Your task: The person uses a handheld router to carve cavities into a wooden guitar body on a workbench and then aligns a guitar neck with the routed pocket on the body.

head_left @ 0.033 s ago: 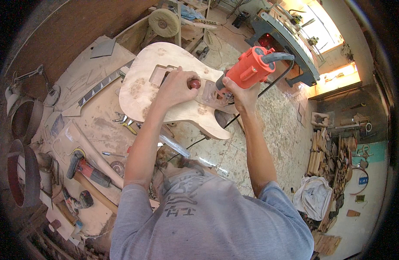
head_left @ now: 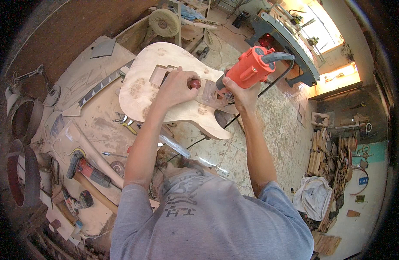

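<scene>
Counter [head_left: 100, 117], broad, wood-topped, strewn with tools; guitar body [head_left: 186, 110], pale wood with brown burl patches, positioned in front of the person at the counter's right edge, its support beneath hidden; outline shaped, horns formed, top bare of finish, strings and fittings; router [head_left: 247, 71], red, tilted in view, seated on the body's neck end; right hand [head_left: 243, 96], fingers wrapped round the router's lower housing; left hand [head_left: 173, 89], lying across the body, fingers curled about a knob; clear base plate [head_left: 210, 96], spread on the wood; recess [head_left: 158, 76], one, already cut, partly covered by the left hand; red-brown knob [head_left: 194, 83], showing between thumb and fingers.

Progress, as judged: shaping looked done, routing part done; finish and fittings were outstanding; cutting under the base plate could not be told, nor whether the bit was spinning.
</scene>
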